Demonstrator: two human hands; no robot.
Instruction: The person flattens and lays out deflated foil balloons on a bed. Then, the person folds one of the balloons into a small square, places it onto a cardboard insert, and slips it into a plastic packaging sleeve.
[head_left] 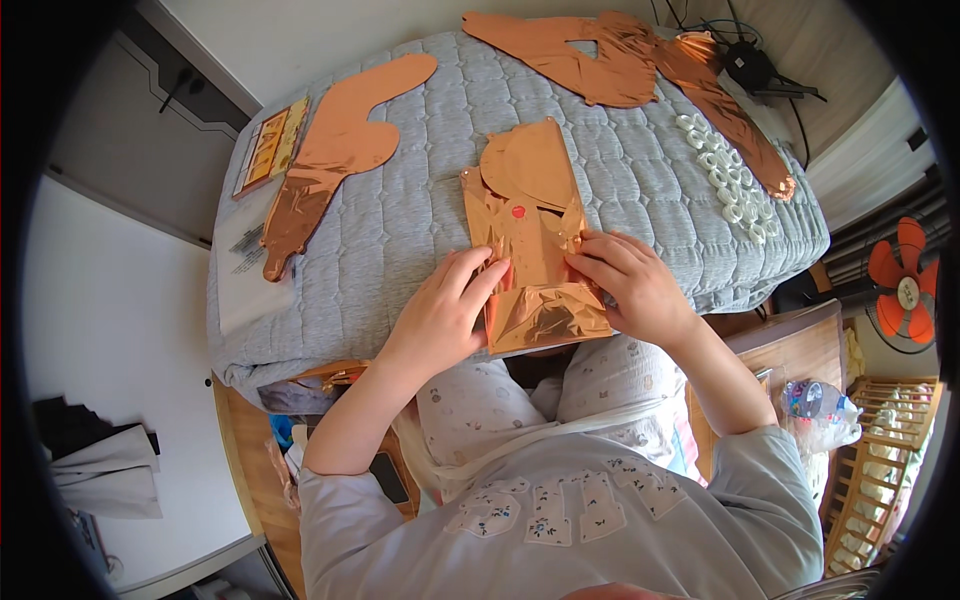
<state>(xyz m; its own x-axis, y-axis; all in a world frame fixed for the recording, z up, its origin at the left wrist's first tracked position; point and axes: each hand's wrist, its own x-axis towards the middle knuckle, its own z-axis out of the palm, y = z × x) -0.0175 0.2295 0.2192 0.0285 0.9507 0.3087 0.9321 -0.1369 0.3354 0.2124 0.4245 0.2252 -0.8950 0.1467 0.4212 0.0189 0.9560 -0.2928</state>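
Shiny copper-coloured folded foil piece (pixel 545 265), in front of me, lies lengthwise between the person's two sets of fingers, its near end reaching past them to the bed's edge, above the lap. The bare left hand (pixel 440 305) has its fingers bent over the left edge, grasping it; those of the bare right hand (pixel 640 285) grasp the opposite edge, though I cannot tell how far they reach underneath. Just beyond the fingertips, between them, sits a small round red spot (pixel 518 212). Past the left fingers, on the grey quilted bed cover (pixel 430 150), a flat copper foil shape with rounded lobes (pixel 345 140) stretches away, beside a yellow-and-red flat rectangular packet (pixel 272 145). Well beyond the right fingers lie a wide crinkled copper foil shape (pixel 620 78) and, nearer them, a cluster of small white rings (pixel 733 180)
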